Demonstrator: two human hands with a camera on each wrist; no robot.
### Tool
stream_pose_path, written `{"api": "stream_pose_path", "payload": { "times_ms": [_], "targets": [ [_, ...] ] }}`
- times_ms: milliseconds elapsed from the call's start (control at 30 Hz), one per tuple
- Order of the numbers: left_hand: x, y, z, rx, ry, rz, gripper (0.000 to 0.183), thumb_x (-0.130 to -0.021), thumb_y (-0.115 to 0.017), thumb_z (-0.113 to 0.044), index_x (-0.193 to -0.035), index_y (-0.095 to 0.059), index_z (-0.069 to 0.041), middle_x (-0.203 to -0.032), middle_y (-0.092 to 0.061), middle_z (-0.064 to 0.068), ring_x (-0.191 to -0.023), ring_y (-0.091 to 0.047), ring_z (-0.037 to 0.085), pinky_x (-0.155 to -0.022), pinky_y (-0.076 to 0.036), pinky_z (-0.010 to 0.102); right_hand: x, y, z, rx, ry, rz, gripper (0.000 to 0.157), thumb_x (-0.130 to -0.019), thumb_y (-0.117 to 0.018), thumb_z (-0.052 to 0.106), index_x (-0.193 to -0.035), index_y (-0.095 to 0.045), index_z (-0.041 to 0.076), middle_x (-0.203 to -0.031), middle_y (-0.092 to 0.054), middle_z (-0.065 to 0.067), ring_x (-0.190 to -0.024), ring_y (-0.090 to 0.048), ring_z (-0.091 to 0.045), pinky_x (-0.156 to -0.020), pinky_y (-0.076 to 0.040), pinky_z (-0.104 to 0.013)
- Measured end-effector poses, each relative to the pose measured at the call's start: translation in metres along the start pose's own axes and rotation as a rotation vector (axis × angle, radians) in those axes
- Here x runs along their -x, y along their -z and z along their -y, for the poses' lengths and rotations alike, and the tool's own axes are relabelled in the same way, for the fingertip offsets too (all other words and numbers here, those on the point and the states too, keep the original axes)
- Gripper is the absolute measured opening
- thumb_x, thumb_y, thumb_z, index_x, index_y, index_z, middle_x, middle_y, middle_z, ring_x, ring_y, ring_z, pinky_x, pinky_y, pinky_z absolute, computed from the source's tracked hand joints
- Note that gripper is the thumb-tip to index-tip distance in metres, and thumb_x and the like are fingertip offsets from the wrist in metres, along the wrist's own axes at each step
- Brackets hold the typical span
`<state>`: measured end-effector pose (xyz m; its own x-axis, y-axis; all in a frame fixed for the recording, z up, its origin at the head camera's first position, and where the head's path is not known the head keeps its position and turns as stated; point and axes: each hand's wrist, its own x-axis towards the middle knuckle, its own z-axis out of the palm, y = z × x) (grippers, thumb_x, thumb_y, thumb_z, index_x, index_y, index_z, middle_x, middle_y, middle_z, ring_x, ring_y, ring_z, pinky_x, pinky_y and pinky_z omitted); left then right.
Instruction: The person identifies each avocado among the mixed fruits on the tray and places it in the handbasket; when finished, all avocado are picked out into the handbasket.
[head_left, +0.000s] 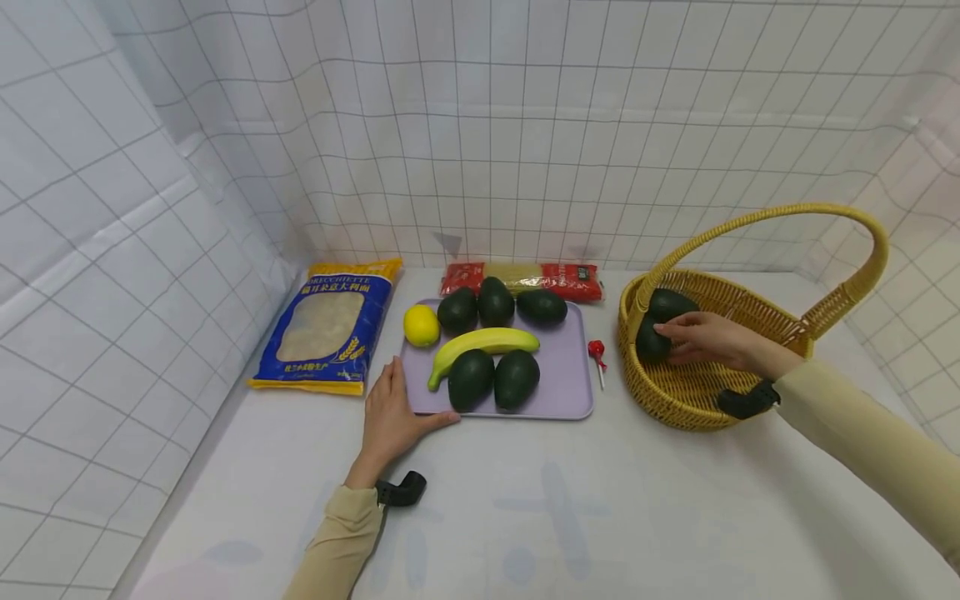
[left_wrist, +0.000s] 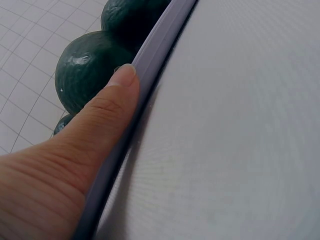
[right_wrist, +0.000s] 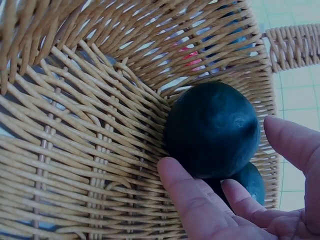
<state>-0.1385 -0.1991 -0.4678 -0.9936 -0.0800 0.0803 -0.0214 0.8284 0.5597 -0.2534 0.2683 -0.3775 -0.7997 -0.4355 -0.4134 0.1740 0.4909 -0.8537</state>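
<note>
My left hand (head_left: 390, 421) rests at the near left corner of a lilac tray (head_left: 562, 392), fingers along its left side and thumb on the front rim. On that tray lie a lemon (head_left: 422, 325), a banana (head_left: 487, 340) and several dark green avocados (head_left: 516, 379). Inside the wicker basket (head_left: 652, 400), my right hand (head_left: 712, 340) is spread beside an avocado (right_wrist: 212, 130). The right wrist view shows its thumb and fingers on either side, with a small gap at the thumb. A second avocado (right_wrist: 248, 182) sits partly hidden behind the first.
A blue and yellow orecchiette bag (head_left: 326, 325) lies left of the tray. Behind the tray is a red-ended pack of noodles (head_left: 517, 279). One red lollipop (head_left: 597, 350) lies between tray and basket. The basket's tall handle (head_left: 765, 215) arches over it.
</note>
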Motion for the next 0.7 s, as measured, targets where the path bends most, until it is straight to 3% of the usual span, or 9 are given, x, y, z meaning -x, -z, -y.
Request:
{"api": "stream_pose_path", "payload": {
  "times_ms": [167, 433, 700],
  "targets": [
    [0.0, -0.001, 0.001, -0.002, 0.0, -0.002, 0.132, -0.061, -0.08, -0.061, -0.15, -0.007, 0.004, -0.152, -0.014, 0.028, -0.137, -0.016, 0.042, -0.111, -0.009, 0.054, 0.006, 0.007, -0.001, -0.009, 0.007, 0.006, 0.07, -0.1, -0.049, 0.035, -0.139, -0.021, -0.016, -0.136, -0.034, -0.037, -0.114, -0.054, -0.038, -0.092, -0.047, -0.043],
    [0.0, -0.002, 0.001, -0.003, 0.003, -0.003, 0.133, -0.061, -0.081, -0.061, -0.15, -0.007, 0.004, -0.152, -0.014, 0.027, -0.137, -0.016, 0.042, -0.112, -0.009, 0.053, 0.024, 0.024, 0.003, 0.036, 0.036, 0.001, 0.063, -0.1, -0.049, 0.037, -0.137, -0.031, -0.01, -0.137, -0.039, -0.033, -0.113, -0.055, -0.037, -0.089, -0.049, -0.043],
    [-0.001, -0.002, 0.002, -0.007, 0.006, 0.006, 0.133, -0.061, -0.08, -0.063, -0.15, -0.007, 0.004, -0.152, -0.013, 0.027, -0.137, -0.016, 0.042, -0.111, -0.009, 0.054, 0.052, 0.019, 0.019, 0.085, 0.181, 0.02, 0.042, -0.102, -0.046, 0.021, -0.13, -0.041, -0.009, -0.129, -0.053, -0.023, -0.106, -0.061, -0.029, -0.086, -0.052, -0.034]
  ]
}}
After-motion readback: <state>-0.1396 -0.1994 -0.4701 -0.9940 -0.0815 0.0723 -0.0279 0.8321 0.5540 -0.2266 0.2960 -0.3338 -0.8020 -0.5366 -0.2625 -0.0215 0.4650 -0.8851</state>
